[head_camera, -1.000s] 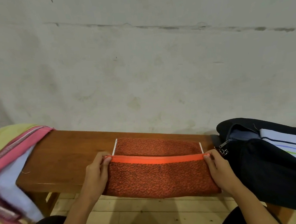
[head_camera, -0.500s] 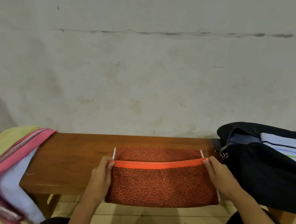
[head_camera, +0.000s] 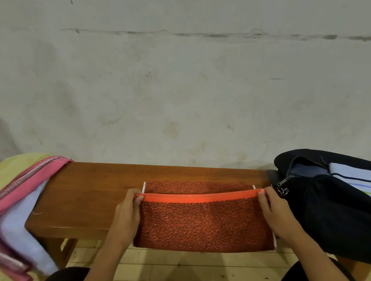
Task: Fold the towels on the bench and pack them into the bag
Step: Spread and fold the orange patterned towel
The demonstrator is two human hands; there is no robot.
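An orange-red towel (head_camera: 202, 222) lies across the wooden bench (head_camera: 92, 197), its near part hanging over the front edge. My left hand (head_camera: 125, 214) pinches the left end of its bright orange hem. My right hand (head_camera: 273, 211) pinches the right end of the same hem. The hem is stretched straight between both hands, just short of the towel's far edge. A dark bag (head_camera: 338, 206) sits open at the right end of the bench, with a pale striped towel (head_camera: 363, 180) inside it.
A heap of pink, pale blue and yellow towels (head_camera: 16, 209) hangs over the bench's left end. A stained white wall (head_camera: 176, 86) runs right behind the bench. Below is a light wooden floor (head_camera: 189, 271), and my dark-clad knees show at the bottom.
Both hands have carried the orange hem a little farther towards the wall. The hanging part of the towel has shortened slightly.
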